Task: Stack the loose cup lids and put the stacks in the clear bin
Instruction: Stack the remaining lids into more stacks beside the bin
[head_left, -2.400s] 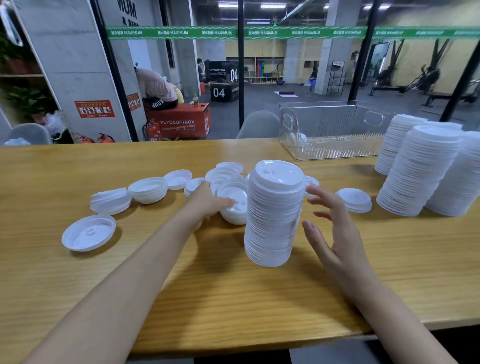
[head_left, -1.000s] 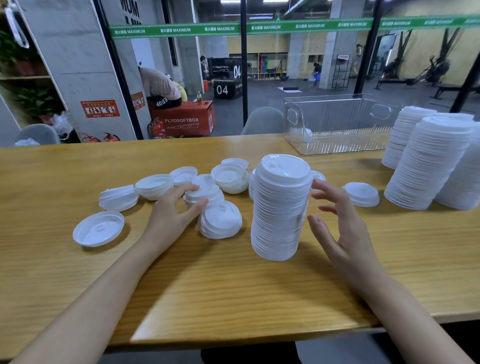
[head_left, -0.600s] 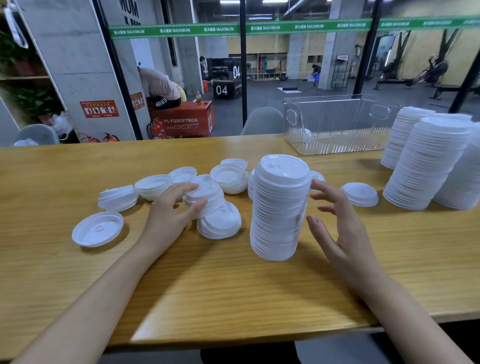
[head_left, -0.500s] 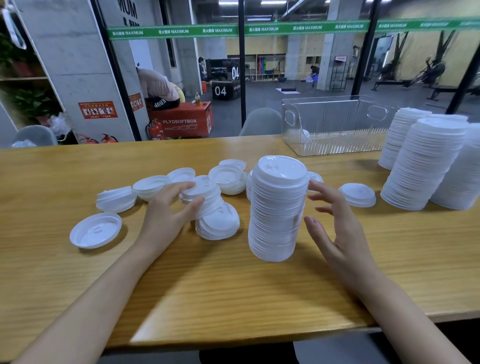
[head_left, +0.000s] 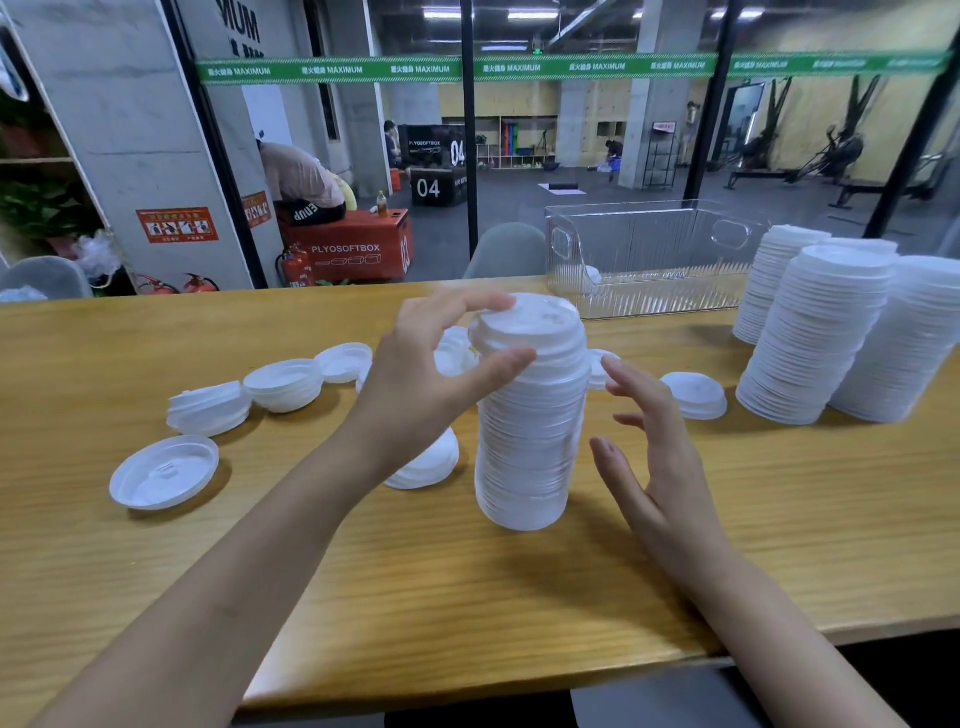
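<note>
A tall stack of white cup lids (head_left: 530, 441) stands on the wooden table (head_left: 467, 597) in front of me. My left hand (head_left: 421, 374) grips a small pile of lids (head_left: 527, 325) at the very top of that stack, thumb in front and fingers over the rim. My right hand (head_left: 654, 457) hovers beside the stack's right side with fingers spread, holding nothing. The clear bin (head_left: 649, 260) stands at the back right with one lid inside at its left end. Loose lids lie to the left: an upturned one (head_left: 163, 473) and small piles (head_left: 208, 408), (head_left: 283, 384).
Three tall finished stacks (head_left: 821, 332) stand at the right edge, in front of the bin. A single lid (head_left: 693, 395) lies right of the middle stack, and another small pile (head_left: 431, 462) sits under my left wrist. A glass wall runs behind the table.
My left hand lifted a small pile of lids from the table on the left and brought it onto the top of the tall stack. The right hand stayed beside the stack.
</note>
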